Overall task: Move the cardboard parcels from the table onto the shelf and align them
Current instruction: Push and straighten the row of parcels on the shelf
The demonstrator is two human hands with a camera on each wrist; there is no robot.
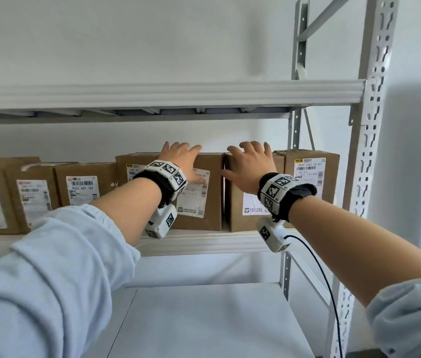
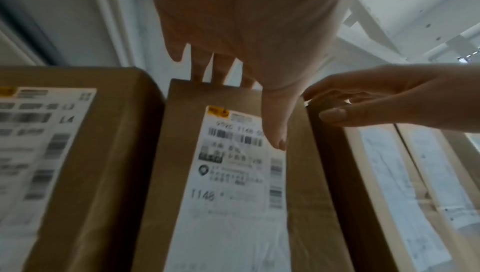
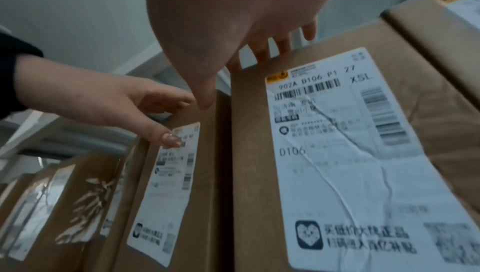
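Several brown cardboard parcels with white labels stand in a row on the middle shelf [image 1: 204, 242]. My left hand [image 1: 178, 157] [image 2: 259, 83] lies over the top front edge of one parcel [image 1: 204, 200] [image 2: 233, 194], fingers spread on top and thumb down on its label. My right hand [image 1: 252, 164] [image 3: 228, 55] rests the same way on the neighbouring parcel [image 1: 239, 213] [image 3: 337, 153], fingers spread over its top edge. A narrow dark gap separates these two parcels. Another parcel [image 1: 310, 171] stands right of them, touching.
More parcels [image 1: 85, 182] line the shelf to the left. The upper shelf beam [image 1: 152, 94] runs just above the hands. A perforated grey upright [image 1: 369, 151] bounds the right end. A lower shelf board [image 1: 204, 319] lies below. A black cable [image 1: 328, 280] hangs from my right wrist.
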